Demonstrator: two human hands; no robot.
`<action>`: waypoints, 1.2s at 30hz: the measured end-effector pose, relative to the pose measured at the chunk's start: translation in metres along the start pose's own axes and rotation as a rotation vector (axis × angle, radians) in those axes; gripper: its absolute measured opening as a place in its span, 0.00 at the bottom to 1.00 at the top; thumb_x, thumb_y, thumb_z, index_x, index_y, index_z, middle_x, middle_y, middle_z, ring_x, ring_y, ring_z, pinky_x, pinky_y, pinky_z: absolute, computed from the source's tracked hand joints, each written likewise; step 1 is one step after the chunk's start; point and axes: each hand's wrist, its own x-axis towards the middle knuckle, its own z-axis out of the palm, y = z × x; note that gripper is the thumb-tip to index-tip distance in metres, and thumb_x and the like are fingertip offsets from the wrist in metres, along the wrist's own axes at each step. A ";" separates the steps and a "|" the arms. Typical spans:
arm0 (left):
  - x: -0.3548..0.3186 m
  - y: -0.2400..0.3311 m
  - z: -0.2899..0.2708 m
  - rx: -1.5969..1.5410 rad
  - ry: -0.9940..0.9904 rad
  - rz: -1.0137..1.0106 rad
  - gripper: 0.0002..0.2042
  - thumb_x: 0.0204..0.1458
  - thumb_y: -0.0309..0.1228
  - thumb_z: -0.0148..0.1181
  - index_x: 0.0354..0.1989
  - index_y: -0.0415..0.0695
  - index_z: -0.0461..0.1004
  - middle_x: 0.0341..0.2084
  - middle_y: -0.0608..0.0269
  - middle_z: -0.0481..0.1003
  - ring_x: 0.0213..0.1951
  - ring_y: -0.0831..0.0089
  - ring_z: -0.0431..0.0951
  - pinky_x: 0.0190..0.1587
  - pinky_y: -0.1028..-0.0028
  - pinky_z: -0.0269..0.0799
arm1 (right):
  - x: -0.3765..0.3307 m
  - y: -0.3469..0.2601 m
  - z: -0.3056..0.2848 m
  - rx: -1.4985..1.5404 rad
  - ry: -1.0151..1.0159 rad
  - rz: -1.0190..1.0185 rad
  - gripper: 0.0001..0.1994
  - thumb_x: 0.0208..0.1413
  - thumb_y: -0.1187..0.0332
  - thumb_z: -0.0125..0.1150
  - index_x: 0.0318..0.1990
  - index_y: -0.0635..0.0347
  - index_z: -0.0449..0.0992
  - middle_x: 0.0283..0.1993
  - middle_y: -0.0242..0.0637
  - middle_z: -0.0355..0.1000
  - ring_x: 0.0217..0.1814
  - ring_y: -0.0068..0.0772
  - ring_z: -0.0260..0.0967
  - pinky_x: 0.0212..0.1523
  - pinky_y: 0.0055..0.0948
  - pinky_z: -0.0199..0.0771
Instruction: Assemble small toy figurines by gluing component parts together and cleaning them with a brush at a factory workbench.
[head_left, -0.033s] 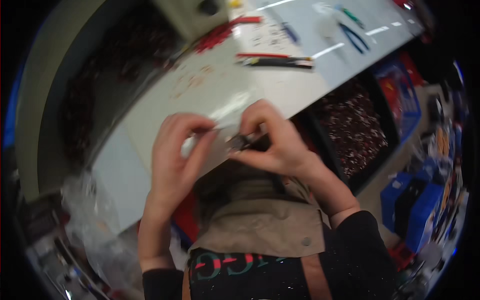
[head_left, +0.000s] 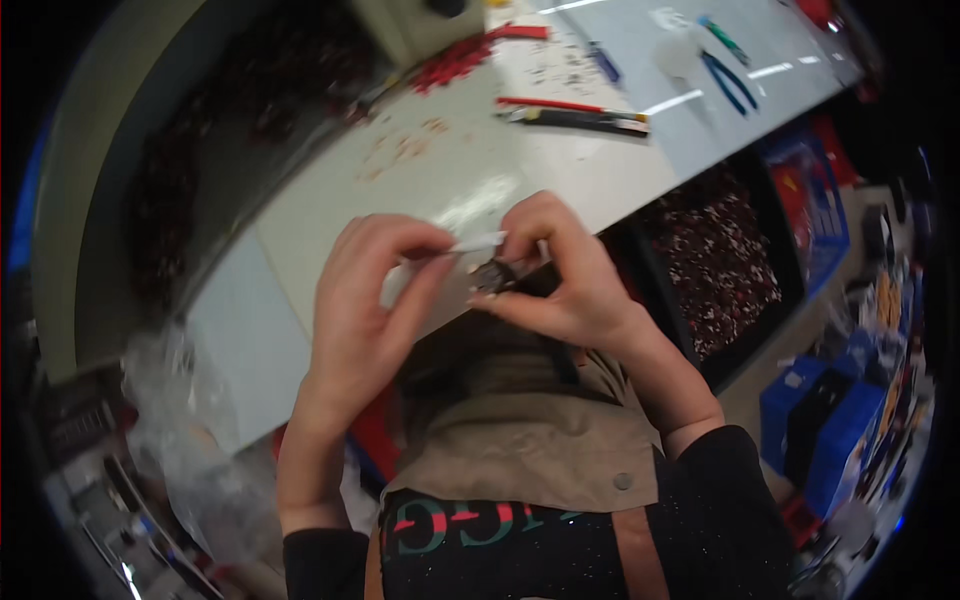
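Note:
Over the near edge of the pale worktable [head_left: 430, 190], my two hands work close together. My left hand [head_left: 365, 300] pinches the end of a thin white strip [head_left: 478, 242] between thumb and fingertips. The strip reaches across to the curled index finger of my right hand [head_left: 570, 275]. Between the right thumb and fingers sits a small dark part with a metallic look [head_left: 491, 276]; its exact kind cannot be made out. Part of it is hidden by the fingers.
Small red pieces [head_left: 455, 68] and tan bits [head_left: 408, 148] lie farther back. A black-handled tool [head_left: 585, 122] and blue-handled pliers [head_left: 730, 83] are at the right. A black bin [head_left: 640, 270] holds many dark red pieces. Clear plastic [head_left: 180, 420] hangs at the left.
The whole scene has shifted slightly to the right in the picture. The white strip now shows plainly between my hands, where before it was blurred. Both hands keep their grip.

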 end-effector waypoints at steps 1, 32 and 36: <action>-0.022 -0.006 -0.017 -0.002 -0.021 -0.016 0.07 0.46 0.18 0.59 0.35 0.38 0.71 0.31 0.61 0.72 0.33 0.73 0.70 0.38 0.77 0.65 | -0.005 -0.005 0.028 0.059 -0.029 0.063 0.23 0.36 0.75 0.73 0.36 0.57 0.62 0.36 0.34 0.60 0.33 0.22 0.58 0.32 0.19 0.60; -0.085 -0.077 -0.094 0.615 -0.072 -0.069 0.10 0.46 0.23 0.57 0.39 0.44 0.74 0.34 0.62 0.73 0.39 0.62 0.73 0.40 0.67 0.67 | 0.011 -0.010 0.119 0.098 -0.087 0.013 0.22 0.37 0.79 0.71 0.37 0.56 0.62 0.36 0.33 0.63 0.31 0.22 0.60 0.30 0.20 0.63; -0.095 -0.072 -0.095 0.542 0.038 -0.163 0.10 0.49 0.21 0.54 0.41 0.42 0.73 0.37 0.58 0.73 0.39 0.62 0.73 0.41 0.70 0.68 | 0.006 -0.006 0.125 0.173 -0.053 0.036 0.22 0.38 0.79 0.71 0.36 0.56 0.61 0.35 0.33 0.63 0.31 0.22 0.60 0.30 0.19 0.63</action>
